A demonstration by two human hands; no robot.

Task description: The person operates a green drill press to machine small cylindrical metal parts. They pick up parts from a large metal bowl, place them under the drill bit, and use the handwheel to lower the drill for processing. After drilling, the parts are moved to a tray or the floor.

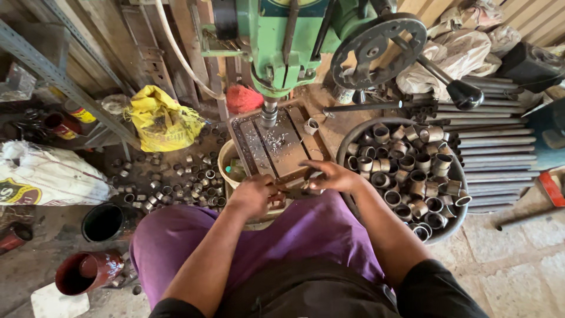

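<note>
Seated person, purple trousers, black sleeves, both hands at the near edge of a drill table [276, 156].

Left hand [254, 194]: fingers curled into a loose fist, knuckles up, pressed against the near left corner of the table. Something small and dark shows just past the fingertips toward the other hand; cannot tell whether the fingers actually hold it.

Right hand [331, 175]: fingers [312, 166] stretched flat and pointing left, palm down, over the near right edge of the table. A small metal piece [313, 179] peeks out just under the fingertips, between the two hands; the grip itself is hidden by the hand, so cannot tell whether it is pinched or merely touched.

Beyond the fingers, farther up the table: scattered metal shavings [274, 140], and the drill chuck [269, 115] of the green drill press [282, 41] hanging above them, well apart from both hands. One short metal ring [311, 125] stands at the far right edge of the table.

Right of the right hand, just beside the wrist: a round basin [347, 144] heaped with short metal rings. Left of the left hand, on the floor: a loose spread of rings [176, 179], a yellow bag [162, 121], a black bucket [105, 222].
</note>
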